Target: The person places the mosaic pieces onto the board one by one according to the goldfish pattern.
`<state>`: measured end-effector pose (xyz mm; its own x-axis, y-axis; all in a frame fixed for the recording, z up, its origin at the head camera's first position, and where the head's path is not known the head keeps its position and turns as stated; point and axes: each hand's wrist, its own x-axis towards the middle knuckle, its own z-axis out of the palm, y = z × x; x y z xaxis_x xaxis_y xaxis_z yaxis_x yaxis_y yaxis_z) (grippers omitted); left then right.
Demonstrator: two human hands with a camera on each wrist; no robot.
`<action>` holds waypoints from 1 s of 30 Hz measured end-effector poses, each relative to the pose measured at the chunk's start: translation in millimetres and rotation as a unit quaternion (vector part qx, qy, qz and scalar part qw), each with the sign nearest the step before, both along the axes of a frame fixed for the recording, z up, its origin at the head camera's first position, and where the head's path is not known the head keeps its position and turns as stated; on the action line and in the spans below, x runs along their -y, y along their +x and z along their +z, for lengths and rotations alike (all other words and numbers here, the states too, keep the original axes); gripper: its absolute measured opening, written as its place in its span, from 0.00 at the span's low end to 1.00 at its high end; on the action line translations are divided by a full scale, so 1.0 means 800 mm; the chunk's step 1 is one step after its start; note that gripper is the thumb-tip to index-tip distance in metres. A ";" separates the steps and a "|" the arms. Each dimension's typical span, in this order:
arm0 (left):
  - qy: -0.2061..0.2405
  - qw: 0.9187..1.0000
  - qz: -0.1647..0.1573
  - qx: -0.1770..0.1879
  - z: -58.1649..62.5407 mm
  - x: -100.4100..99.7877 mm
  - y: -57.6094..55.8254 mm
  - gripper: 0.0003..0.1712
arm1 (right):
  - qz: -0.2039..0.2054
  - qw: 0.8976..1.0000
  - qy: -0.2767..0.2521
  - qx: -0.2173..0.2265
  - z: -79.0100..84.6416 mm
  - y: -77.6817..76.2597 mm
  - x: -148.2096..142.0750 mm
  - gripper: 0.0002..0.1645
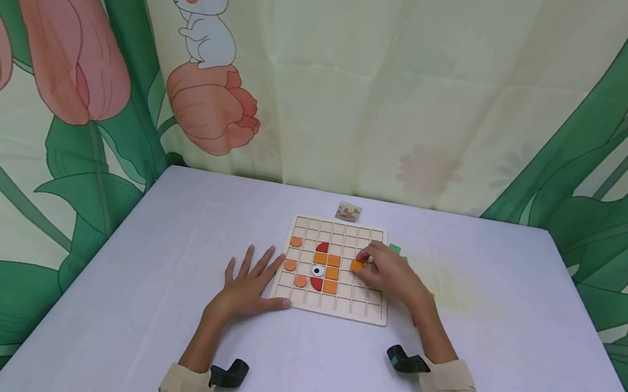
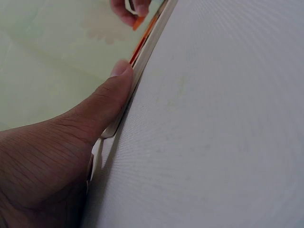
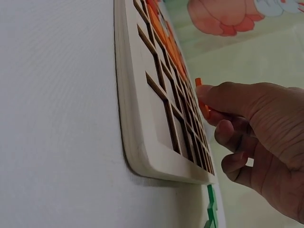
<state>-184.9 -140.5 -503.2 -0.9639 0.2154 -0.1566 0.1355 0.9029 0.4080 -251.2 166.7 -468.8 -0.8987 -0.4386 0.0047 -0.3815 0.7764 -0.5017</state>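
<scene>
A pale wooden grid board (image 1: pixel 358 308) lies on the table, its cells partly filled with orange squares (image 1: pixel 332 273), red quarter-round pieces (image 1: pixel 316 283), a white piece with an eye-like dot (image 1: pixel 317 270) and several orange discs (image 1: pixel 291 265) down the left side. Over the right part of the board, my right hand (image 1: pixel 394 274) pinches an orange square tile (image 1: pixel 358 266) between thumb and fingertips; the right wrist view shows the tile (image 3: pixel 203 99) held above the grid. My left hand (image 1: pixel 247 289) is spread flat at the board's left edge, thumb (image 2: pixel 107 102) against its lower corner.
Behind the board sits a small patterned square (image 1: pixel 348 212). Green pieces (image 1: pixel 395 248) lie beside the board's right edge, partly hidden by the right hand. A white cloth (image 1: pixel 136 305) covers the table, and a printed curtain (image 1: pixel 339 76) hangs behind.
</scene>
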 end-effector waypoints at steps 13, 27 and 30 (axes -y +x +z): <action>-0.002 1.000 -0.003 0.001 0.005 0.001 0.003 0.57 | 0.012 0.999 0.026 -0.015 -0.004 -0.010 0.017 0.16; 0.002 1.000 -0.005 -0.005 0.001 0.000 0.002 0.57 | 0.007 0.999 0.038 -0.016 -0.008 -0.009 0.026 0.15; 0.005 1.000 -0.004 -0.005 0.001 0.000 0.002 0.57 | 0.009 0.999 0.035 -0.018 -0.010 -0.011 0.026 0.14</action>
